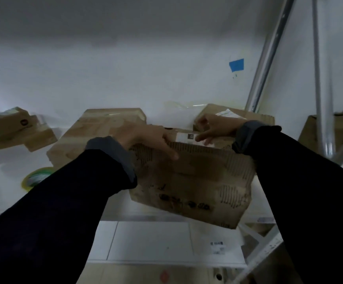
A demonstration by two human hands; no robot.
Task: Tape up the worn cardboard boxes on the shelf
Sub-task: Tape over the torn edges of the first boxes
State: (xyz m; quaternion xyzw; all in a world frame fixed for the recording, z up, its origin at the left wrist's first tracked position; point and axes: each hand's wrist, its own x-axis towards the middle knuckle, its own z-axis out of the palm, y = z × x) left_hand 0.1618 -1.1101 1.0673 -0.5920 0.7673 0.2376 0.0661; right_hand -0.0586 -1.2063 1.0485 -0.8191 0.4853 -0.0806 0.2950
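A worn cardboard box [193,181] with torn, ribbed patches and dark print sits at the front edge of the white shelf [8,177], its near corner overhanging. My left hand [146,138] lies across the box's top left edge, fingers extended over it. My right hand [213,127] rests on the top right edge near a white label [184,137], its fingers spread, some loosely bent. A roll of yellowish tape [36,178] lies on the shelf to the left, partly hidden by my left sleeve.
A larger flat box [96,130] stands behind on the left, another box [254,117] behind my right hand, and small boxes [12,128] at far left. Metal shelf posts [269,56] rise on the right. A blue tape patch [236,64] marks the wall.
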